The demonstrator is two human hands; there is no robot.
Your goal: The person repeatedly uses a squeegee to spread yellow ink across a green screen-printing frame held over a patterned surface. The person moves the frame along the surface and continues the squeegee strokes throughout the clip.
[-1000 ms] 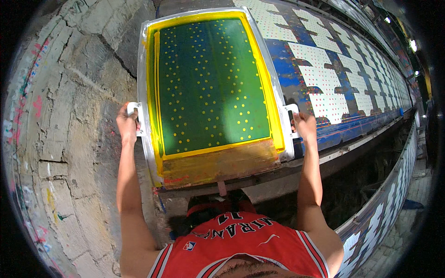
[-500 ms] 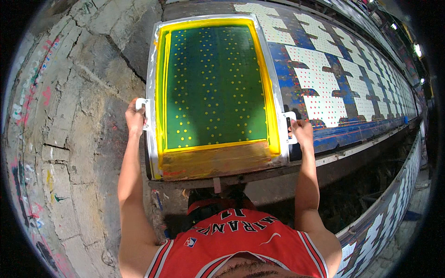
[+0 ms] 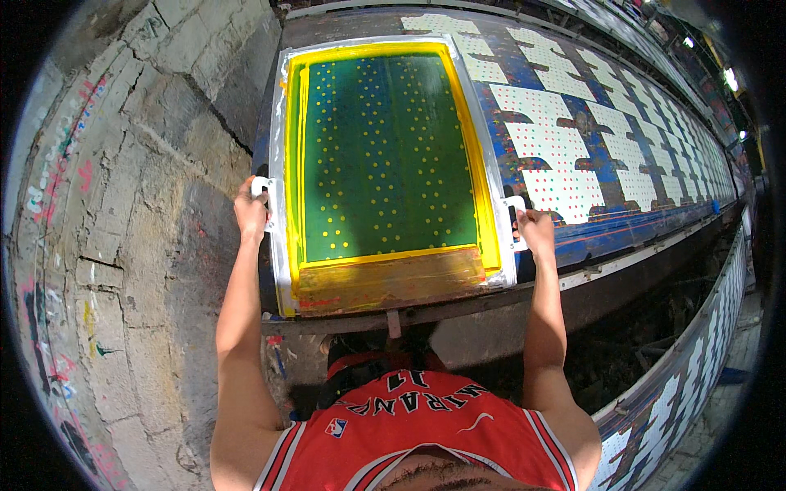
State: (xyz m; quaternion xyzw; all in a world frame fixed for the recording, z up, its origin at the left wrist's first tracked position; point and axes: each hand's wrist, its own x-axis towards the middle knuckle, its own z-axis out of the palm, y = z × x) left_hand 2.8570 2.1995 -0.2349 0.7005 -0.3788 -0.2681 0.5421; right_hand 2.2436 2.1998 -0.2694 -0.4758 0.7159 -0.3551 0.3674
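A screen-printing frame point(image 3: 277, 155) with pale rails lies on the near end of a long table, in front of me. Its green mesh point(image 3: 389, 147) carries rows of small yellow dots, bordered by yellow ink or paint. Brown tape or a stained strip point(image 3: 389, 282) runs along the near end. My left hand point(image 3: 252, 214) is wrapped round the white handle point(image 3: 259, 185) on the frame's left side. On the right side, my right hand point(image 3: 536, 231) grips a matching white handle point(image 3: 514, 202). Whatever lies beneath the frame is hidden.
White cut panels point(image 3: 548, 143) printed with small red and green dots lie in rows along the blue-stained table point(image 3: 585, 254) to the right. A cracked, paint-marked concrete wall point(image 3: 147, 270) stands close on the left. Another table with similar panels point(image 3: 655, 434) is at lower right.
The frame has shifted slightly to the right over the table, with both my hands still on its handles. The printed panels beside it appear a little further left in view.
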